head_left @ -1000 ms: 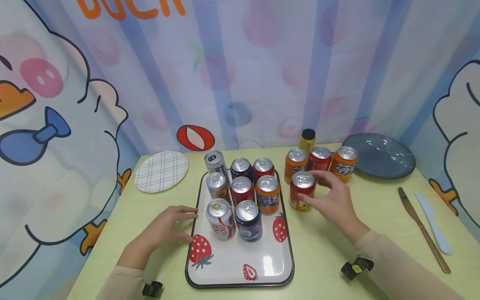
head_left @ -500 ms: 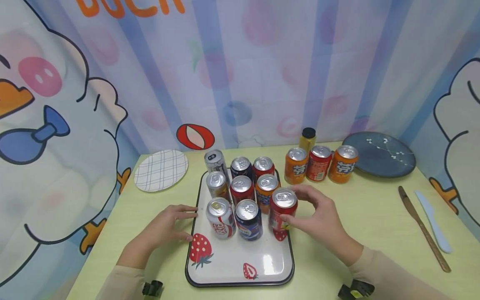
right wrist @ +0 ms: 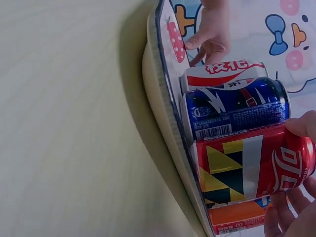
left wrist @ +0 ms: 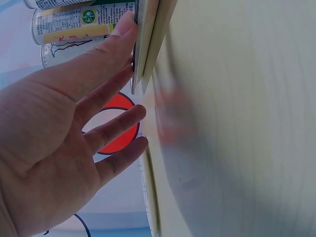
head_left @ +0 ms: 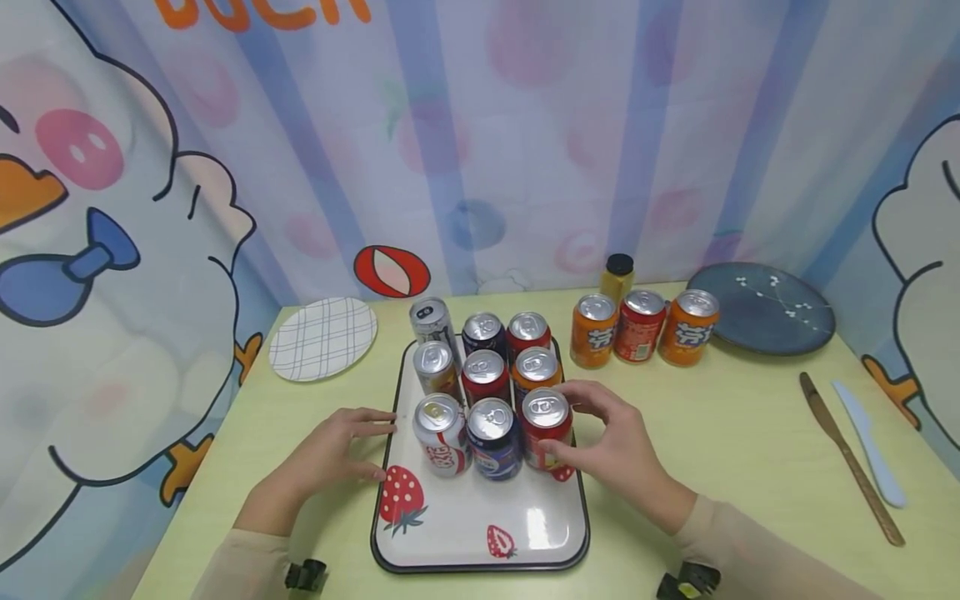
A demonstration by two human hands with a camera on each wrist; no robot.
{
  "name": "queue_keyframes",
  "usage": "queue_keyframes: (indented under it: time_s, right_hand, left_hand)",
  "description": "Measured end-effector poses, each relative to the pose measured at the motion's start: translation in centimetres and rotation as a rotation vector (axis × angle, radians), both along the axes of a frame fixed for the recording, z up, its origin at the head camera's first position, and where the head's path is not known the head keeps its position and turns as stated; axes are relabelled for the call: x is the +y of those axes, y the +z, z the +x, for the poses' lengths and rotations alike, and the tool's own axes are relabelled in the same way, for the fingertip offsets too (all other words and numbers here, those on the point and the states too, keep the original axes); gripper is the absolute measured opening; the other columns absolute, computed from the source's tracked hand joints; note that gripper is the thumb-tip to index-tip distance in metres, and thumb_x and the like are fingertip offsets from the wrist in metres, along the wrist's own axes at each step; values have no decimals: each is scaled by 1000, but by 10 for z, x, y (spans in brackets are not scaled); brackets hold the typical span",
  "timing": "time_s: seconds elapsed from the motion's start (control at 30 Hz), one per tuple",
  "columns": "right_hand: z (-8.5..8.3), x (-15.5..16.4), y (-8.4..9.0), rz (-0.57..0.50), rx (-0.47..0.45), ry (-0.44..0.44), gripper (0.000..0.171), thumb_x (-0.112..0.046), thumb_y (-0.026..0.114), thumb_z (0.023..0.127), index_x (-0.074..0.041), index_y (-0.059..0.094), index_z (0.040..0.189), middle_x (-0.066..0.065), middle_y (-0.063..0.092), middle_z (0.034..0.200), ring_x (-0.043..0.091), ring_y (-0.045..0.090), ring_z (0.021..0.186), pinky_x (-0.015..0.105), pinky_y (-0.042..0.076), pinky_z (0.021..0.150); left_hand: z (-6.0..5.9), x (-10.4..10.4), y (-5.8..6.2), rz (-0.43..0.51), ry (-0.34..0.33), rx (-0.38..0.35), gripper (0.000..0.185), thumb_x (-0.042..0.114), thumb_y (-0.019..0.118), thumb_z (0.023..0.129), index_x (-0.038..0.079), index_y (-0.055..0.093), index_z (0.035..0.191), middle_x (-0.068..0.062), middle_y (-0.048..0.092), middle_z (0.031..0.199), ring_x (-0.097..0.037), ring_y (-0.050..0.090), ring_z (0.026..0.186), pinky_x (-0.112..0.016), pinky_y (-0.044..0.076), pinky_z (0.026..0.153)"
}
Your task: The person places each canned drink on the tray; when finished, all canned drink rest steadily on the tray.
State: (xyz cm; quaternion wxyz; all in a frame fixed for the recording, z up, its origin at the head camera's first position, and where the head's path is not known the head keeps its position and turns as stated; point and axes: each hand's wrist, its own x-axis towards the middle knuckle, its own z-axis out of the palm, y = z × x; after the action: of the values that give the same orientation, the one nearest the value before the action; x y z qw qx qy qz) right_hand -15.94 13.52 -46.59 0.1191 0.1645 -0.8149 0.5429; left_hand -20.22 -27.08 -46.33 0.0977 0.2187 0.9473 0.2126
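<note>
The right hand [head_left: 618, 450] grasps the upright red can [head_left: 546, 427] from its right side, standing it on the tray [head_left: 480, 533] beside the blue can [head_left: 491, 435]. The left hand [head_left: 330, 454], fingers relaxed, rests against the tray's left edge.

you've got 9 cans on the tray [head_left: 480, 546] | 3 more cans by the bottle [head_left: 618, 275] | 2 plates | 2 knives | 1 bottle | 1 tray
</note>
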Motion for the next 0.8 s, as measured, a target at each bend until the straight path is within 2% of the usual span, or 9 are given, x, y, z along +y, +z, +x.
queue_keyframes:
  time_s: [0.2, 0.43, 0.57, 0.7, 0.8]
  right_hand:
    - [1, -4, -1, -17, -27, 13, 63, -19, 95, 75, -23, 66, 130, -6, 69, 127, 15, 67, 115, 53, 59, 99]
    - [0, -5, -2, -1, -26, 12, 64, -29, 95, 75, -24, 66, 131, -8, 68, 129, 15, 67, 118, 48, 58, 102]
    - [-2, 6, -1, 22, -27, 36, 65, -33, 95, 75, -26, 66, 132, -7, 66, 134, 14, 64, 123, 47, 57, 105]
    - [-5, 27, -4, 28, 1, 33, 65, -27, 95, 74, -22, 68, 133, -4, 65, 137, 12, 62, 123, 40, 58, 104]
    - [-10, 48, -6, 43, 41, -25, 63, -20, 95, 75, -18, 68, 132, -3, 66, 136, 5, 61, 122, 26, 56, 103]
  left_hand:
    - [1, 0, 1, -6, 16, -6, 66, 30, 92, 75, 15, 70, 135, -7, 61, 148, -41, 49, 140, -63, 40, 117]
    - [0, -3, 5, 5, 9, 3, 65, 27, 92, 75, 12, 70, 135, -8, 61, 147, -42, 50, 139, -63, 40, 117]
    - [0, -2, 3, 14, 6, -4, 65, 27, 92, 75, 13, 70, 135, -8, 61, 147, -42, 50, 139, -63, 40, 117]
    - [0, 0, 2, 16, 12, -17, 65, 28, 92, 76, 13, 70, 135, -8, 61, 148, -42, 49, 140, -63, 39, 117]
    - [0, 1, 2, 8, 14, -21, 65, 28, 92, 76, 14, 70, 135, -8, 60, 148, -42, 49, 140, -64, 39, 117]
